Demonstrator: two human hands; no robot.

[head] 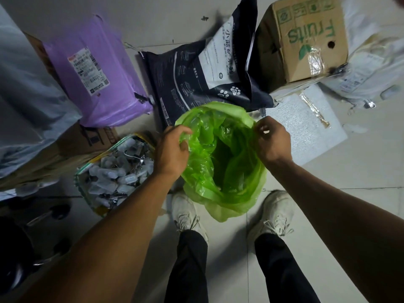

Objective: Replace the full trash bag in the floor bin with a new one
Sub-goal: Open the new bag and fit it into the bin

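A translucent green trash bag stands open on the tiled floor between my feet, its mouth spread wide and its rim folded outward. The bin under it is hidden by the plastic. My left hand grips the bag's left rim with curled fingers. At the right rim my right hand pinches the plastic between thumb and fingers. The inside of the bag looks dark green and holds nothing that I can make out.
A clear bag of small bottles sits left of the green bag. Behind it lie a purple parcel, a dark pet-litter sack, a "Fruits" carton and a white foam sheet. My white shoes flank the bag.
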